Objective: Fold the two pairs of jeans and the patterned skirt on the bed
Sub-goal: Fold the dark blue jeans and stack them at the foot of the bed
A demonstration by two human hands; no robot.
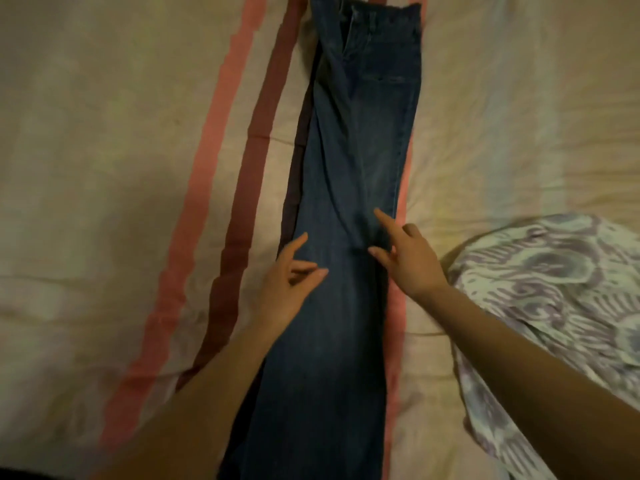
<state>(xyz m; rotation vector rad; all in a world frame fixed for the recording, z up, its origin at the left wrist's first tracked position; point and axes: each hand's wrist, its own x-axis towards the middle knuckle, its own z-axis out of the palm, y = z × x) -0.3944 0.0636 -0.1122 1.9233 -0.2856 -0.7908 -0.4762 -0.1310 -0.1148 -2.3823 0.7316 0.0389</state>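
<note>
Denim jeans (349,237) lengthwise on bed (104,133) | both hands' fingers (382,216) spread, touching denim

The jeans (349,188) are showing as dark blue denim, matt and faintly creased. The bedsheet (114,140) is looking like soft, rumpled matt cotton cloth. The skirt (554,282) is lying as thin, crinkled printed fabric.
</note>
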